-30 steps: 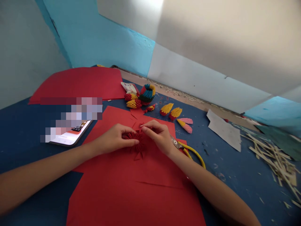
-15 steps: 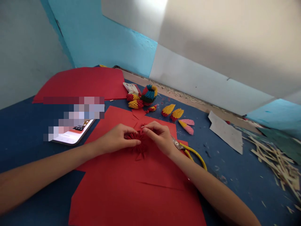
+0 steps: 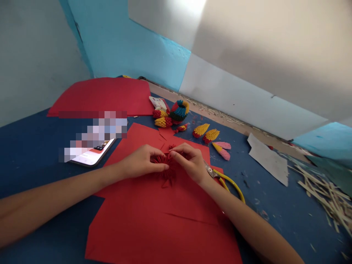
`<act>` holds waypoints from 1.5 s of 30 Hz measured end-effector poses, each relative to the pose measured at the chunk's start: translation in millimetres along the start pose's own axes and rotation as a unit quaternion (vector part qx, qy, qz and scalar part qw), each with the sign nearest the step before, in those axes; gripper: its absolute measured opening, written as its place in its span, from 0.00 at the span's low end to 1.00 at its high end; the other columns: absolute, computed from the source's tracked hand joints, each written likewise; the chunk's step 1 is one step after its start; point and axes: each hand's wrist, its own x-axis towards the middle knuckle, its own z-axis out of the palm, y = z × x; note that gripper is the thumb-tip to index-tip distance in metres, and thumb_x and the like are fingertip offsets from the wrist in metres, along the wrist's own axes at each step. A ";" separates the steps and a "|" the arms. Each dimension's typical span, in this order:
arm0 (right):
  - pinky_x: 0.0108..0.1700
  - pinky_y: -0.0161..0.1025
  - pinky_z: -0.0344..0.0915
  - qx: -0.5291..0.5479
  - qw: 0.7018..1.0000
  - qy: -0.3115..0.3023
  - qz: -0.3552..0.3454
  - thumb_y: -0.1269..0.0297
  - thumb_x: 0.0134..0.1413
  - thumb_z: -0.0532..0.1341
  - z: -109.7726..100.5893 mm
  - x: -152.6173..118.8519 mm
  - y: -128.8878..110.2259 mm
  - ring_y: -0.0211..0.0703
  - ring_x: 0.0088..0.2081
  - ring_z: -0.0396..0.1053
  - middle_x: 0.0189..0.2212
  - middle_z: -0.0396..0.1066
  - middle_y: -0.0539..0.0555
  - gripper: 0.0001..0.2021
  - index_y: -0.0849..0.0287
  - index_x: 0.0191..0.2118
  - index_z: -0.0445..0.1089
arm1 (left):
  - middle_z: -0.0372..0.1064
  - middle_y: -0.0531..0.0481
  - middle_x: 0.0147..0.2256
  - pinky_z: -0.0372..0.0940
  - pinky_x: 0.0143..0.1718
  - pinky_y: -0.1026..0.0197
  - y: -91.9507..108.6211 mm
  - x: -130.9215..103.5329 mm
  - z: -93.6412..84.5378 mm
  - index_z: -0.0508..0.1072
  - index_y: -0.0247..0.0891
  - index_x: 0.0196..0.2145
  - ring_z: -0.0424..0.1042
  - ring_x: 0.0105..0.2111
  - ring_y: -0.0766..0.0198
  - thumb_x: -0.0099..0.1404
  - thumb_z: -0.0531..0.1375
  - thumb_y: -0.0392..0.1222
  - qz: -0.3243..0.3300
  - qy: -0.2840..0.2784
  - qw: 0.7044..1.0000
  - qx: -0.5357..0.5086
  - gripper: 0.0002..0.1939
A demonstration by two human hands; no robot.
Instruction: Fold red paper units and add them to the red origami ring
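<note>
My left hand [image 3: 144,161] is closed around the left side of a spiky red ring of folded paper pieces [image 3: 168,173], thumb in front and fingers behind. My right hand [image 3: 190,161] pinches at the ring's upper right edge; a small red folded paper piece seems to be between its fingertips, mostly hidden. Beneath both hands lie large red paper sheets [image 3: 154,227]. A few loose red folded pieces [image 3: 166,183] show just below the ring. Yellow-handled scissors [image 3: 229,179] lie beside my right wrist.
A phone [image 3: 93,154] lies on the blue table [image 3: 33,146] at left, near stacked red sheets [image 3: 104,95]. Behind my hands stand a multicoloured folded-paper model [image 3: 178,112], yellow-red paper cones [image 3: 211,135] and pink ones [image 3: 222,150]. Grey card [image 3: 268,161] and thin strips [image 3: 327,194] lie right.
The whole view has shifted slightly, so things appear a little farther right. My right fingertips have come slightly closer to the ring. My left hand keeps its hold.
</note>
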 end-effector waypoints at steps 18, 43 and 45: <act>0.33 0.35 0.61 0.082 0.980 -0.044 0.176 0.57 0.46 0.64 -0.3 7.1 -7.2 0.37 0.28 0.67 0.25 0.74 0.51 0.10 0.59 0.26 0.74 | 0.67 0.53 0.23 0.53 0.25 0.65 -1.4 3.8 -2.6 0.76 0.32 0.30 0.63 0.25 0.66 0.57 0.60 0.51 -0.001 -0.009 1.000 -0.009 0.16; 0.29 0.34 0.58 0.130 0.959 -0.010 0.251 0.55 0.38 0.68 -0.5 15.0 -5.9 0.35 0.25 0.63 0.22 0.72 0.51 0.12 0.60 0.24 0.75 | 0.57 0.57 0.17 0.45 0.20 0.64 6.5 6.8 -6.0 0.71 0.34 0.22 0.53 0.19 0.70 0.54 0.62 0.51 -0.050 -0.039 0.997 -0.037 0.16; 0.29 0.34 0.59 0.139 0.958 -0.007 0.252 0.56 0.37 0.69 -0.4 15.0 -5.5 0.35 0.25 0.63 0.22 0.72 0.51 0.11 0.60 0.23 0.75 | 0.57 0.57 0.18 0.45 0.20 0.64 7.2 6.8 -6.0 0.71 0.34 0.23 0.53 0.19 0.70 0.54 0.62 0.51 -0.055 -0.038 0.997 -0.031 0.16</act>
